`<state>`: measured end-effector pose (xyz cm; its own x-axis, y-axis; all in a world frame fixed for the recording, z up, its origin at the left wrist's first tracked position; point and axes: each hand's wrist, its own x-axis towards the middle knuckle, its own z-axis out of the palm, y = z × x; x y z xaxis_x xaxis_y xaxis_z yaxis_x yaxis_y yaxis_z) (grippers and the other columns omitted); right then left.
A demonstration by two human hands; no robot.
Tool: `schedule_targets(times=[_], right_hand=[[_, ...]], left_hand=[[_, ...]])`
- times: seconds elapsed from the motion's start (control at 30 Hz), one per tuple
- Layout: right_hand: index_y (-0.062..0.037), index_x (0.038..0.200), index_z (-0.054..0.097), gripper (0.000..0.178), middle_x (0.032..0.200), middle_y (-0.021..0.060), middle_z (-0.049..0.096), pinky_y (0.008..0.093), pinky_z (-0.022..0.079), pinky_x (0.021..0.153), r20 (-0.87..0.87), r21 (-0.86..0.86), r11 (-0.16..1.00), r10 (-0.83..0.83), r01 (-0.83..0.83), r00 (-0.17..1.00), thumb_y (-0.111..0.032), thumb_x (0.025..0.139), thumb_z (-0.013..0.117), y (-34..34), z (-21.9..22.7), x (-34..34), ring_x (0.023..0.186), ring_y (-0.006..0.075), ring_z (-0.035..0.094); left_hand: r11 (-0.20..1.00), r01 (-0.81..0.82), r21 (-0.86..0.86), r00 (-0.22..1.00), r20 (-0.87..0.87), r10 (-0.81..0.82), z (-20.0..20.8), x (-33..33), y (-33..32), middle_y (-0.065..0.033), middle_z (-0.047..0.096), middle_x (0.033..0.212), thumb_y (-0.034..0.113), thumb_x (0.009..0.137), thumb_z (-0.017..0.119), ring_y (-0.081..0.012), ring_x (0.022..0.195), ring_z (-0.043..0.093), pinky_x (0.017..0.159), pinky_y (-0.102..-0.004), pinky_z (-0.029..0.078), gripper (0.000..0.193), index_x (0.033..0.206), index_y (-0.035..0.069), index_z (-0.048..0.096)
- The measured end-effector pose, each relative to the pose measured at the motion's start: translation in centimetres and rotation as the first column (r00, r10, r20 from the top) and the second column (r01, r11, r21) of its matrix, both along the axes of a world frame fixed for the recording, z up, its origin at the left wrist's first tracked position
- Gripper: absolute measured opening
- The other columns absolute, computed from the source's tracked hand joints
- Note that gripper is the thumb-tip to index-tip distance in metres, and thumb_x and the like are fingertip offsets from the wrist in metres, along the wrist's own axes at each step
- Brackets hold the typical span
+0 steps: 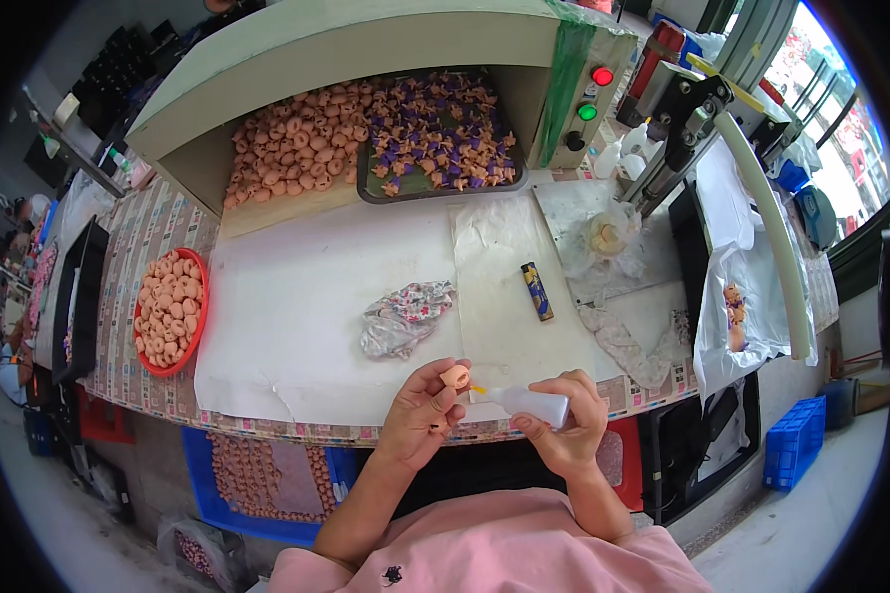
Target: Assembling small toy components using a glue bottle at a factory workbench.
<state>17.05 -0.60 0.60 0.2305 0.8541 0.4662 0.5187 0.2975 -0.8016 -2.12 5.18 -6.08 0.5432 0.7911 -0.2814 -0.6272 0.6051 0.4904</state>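
A person's left hand (417, 415) holds a hollow peach-coloured piece (455, 377) in a fingertip grip above the near edge of a paper-covered tabletop (297, 366). At the piece's 4 o'clock, the right hand (574, 427) has its grip wrapped around a white bottle (539, 403), the yellow nozzle (479, 389) just beside the piece. A crumpled floral bag (405, 318) lies at 11 o'clock, a loaded black tray (440, 198) at 12.

White paper (297, 316), red basket (204, 318) on table (158, 232)
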Motion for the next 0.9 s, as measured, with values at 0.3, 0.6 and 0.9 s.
schedule_targets(times=[0.3, 0.6, 0.9], right_hand=[[-0.0027, 0.092, 0.066, 0.032, 0.076, 0.0089, 0.061, 0.0293, 0.045, 0.056, -0.011, -0.016, 1.000, -0.003, 0.003, 1.000, -0.016, 0.069, 0.084, 0.1, -0.4, 0.2, 0.063, 0.0193, 0.057], [-0.0019, 0.092, 0.066, 0.033, 0.075, 0.0088, 0.060, 0.0287, 0.044, 0.056, -0.003, -0.010, 1.000, -0.021, 0.021, 1.000, -0.015, 0.068, 0.084, 0.0, -0.5, 0.2, 0.064, 0.0187, 0.057], [-0.0004, 0.098, 0.058, 0.031, 0.084, 0.0072, 0.057, 0.0294, 0.046, 0.067, -0.186, -0.174, 0.984, -0.076, 0.043, 0.980, -0.009, 0.075, 0.077, 3.9, -2.5, -2.0, 0.075, 0.0170, 0.057]], left_hand=[[1.000, 0.009, -0.005, 1.000, 0.008, -0.009, -0.1, -0.1, 0.1, -0.0081, 0.057, 0.128, 0.002, 0.090, 0.061, -0.0143, 0.109, 0.059, 0.074, -0.0225, 0.054, 0.035, 0.123, 0.011, 0.057], [1.000, 0.012, -0.021, 1.000, -0.010, -0.012, 0.1, -0.2, 0.1, -0.0078, 0.057, 0.128, 0.005, 0.090, 0.063, -0.0157, 0.109, 0.060, 0.072, -0.0213, 0.054, 0.035, 0.123, 0.012, 0.057], [0.989, 0.048, -0.143, 0.997, 0.070, -0.039, 1.3, -1.8, -0.1, -0.0066, 0.060, 0.120, 0.022, 0.093, 0.060, -0.0110, 0.093, 0.061, 0.066, -0.0210, 0.053, 0.036, 0.126, 0.010, 0.054]])
